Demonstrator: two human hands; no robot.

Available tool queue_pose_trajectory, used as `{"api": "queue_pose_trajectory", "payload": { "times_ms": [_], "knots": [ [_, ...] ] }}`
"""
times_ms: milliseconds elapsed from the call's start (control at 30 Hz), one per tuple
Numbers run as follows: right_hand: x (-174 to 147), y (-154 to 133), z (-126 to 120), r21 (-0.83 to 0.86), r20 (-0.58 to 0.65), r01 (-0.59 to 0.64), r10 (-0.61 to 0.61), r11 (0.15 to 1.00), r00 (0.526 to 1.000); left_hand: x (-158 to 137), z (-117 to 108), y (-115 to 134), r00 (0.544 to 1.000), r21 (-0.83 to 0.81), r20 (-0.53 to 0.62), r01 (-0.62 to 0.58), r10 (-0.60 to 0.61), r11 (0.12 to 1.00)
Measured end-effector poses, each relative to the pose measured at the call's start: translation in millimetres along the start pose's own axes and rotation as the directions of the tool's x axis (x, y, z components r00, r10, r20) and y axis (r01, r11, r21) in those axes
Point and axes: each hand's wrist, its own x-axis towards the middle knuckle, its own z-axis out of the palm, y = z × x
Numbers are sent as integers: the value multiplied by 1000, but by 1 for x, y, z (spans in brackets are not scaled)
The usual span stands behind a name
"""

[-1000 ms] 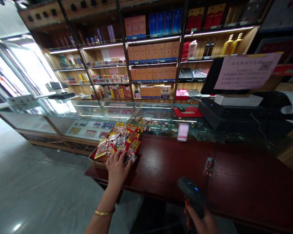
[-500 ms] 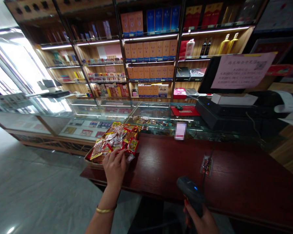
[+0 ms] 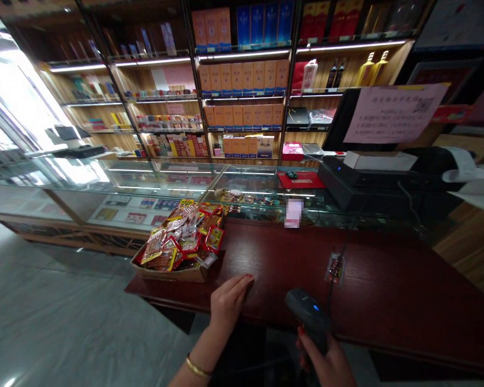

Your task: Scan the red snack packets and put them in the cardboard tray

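Note:
My right hand (image 3: 331, 359) is wrapped round the handle of a dark barcode scanner (image 3: 308, 314), which shows a lit blue light. Its head points up and left over the near edge of the dark red wooden counter (image 3: 274, 258). My left hand (image 3: 228, 303), with a gold bangle on the wrist, is low over the counter's near edge, left of the scanner. Its fingers are curled together, and whatever lies under them is hidden. To its upper left stands an open cardboard box (image 3: 173, 275) heaped with red and yellow snack packets (image 3: 189, 231).
A small clear packet (image 3: 335, 269) lies on the counter at right, with the scanner cable across it. Behind are a glass display case (image 3: 177, 180), a blurred-out card (image 3: 293, 213), a red mat (image 3: 302, 181) and a monitor with a pink notice (image 3: 395, 115). Shelves of boxes stand beyond.
My left hand has left the snack packets and moved right and down to the counter's near edge. The scanner stays in my right hand. The view has shifted slightly.

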Motion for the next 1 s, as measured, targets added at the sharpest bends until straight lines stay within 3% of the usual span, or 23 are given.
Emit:
{"api": "queue_pose_trajectory", "payload": {
  "times_ms": [233,333,433,600,833,900,1000],
  "knots": [
    [4,8,-2,4,14,-9,9,1000,1000,-11,16,10,982,33,187,-22,16,999],
    [7,13,-5,5,84,-35,35,999,996,-15,17,15,968,39,244,50,-58,998],
    [7,12,-9,8,103,-46,45,999,994,-14,15,2,953,87,217,199,-213,976],
    [1,0,-8,26,46,-21,20,999,999,-6,18,-35,859,137,158,470,-487,872],
    [0,-3,-4,-10,86,-42,43,999,995,1,24,-37,765,-82,269,624,-585,777],
    [0,-3,-4,-26,102,-36,39,999,994,2,28,-37,726,-206,330,679,-603,705],
    [-4,-6,-1,-43,74,0,4,999,997,6,34,-41,649,-380,416,760,-637,526]
  ]
}}
